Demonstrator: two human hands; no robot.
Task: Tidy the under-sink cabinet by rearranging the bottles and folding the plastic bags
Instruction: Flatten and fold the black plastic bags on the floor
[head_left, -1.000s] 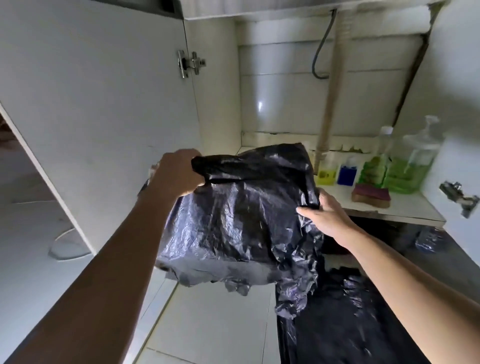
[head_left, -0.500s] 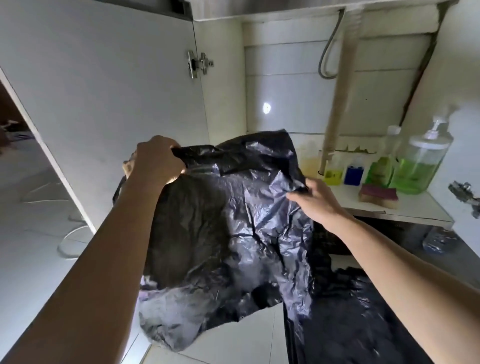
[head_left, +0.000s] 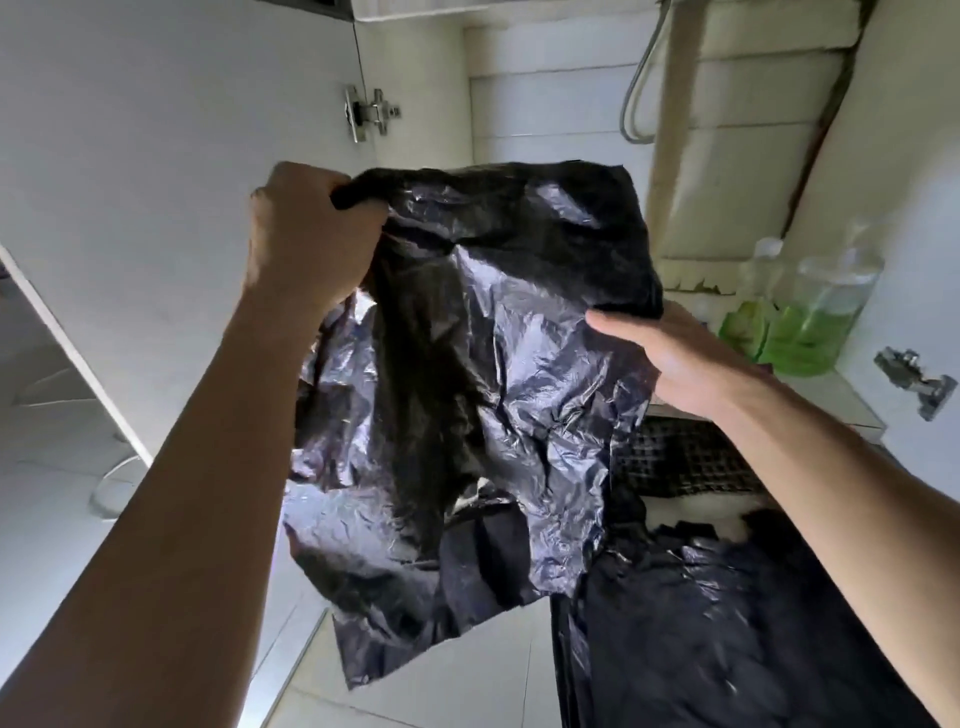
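The open cabinet door (head_left: 156, 182) was seen at 10 o'clock, filling the upper left part of the view, and its hinge (head_left: 370, 111) was fixed near 12 o'clock. A black plastic bag (head_left: 493, 364) was held up in the air at the centre, in front of the cabinet opening, and it was hanging down crumpled toward 6 o'clock. More black plastic (head_left: 727, 623) was lying low at 4 o'clock, under the right forearm. The drain pipe (head_left: 670, 130) was standing at 1 o'clock inside the cabinet, with a thin hose (head_left: 636, 93) bent beside it. At 3 o'clock, on the cabinet floor (head_left: 841, 400), a pump bottle with green liquid (head_left: 826, 317) was placed, and a smaller green bottle (head_left: 748, 317) was just beside it on its left; both were blurred. The left hand (head_left: 301, 239) was closed as a fist around the top left corner of the bag, at 11 o'clock of the bag. The right hand (head_left: 670, 358) was holding the right edge of the bag at 3 o'clock of it, the thumb lying on the front of the plastic and the fingers hidden behind it.
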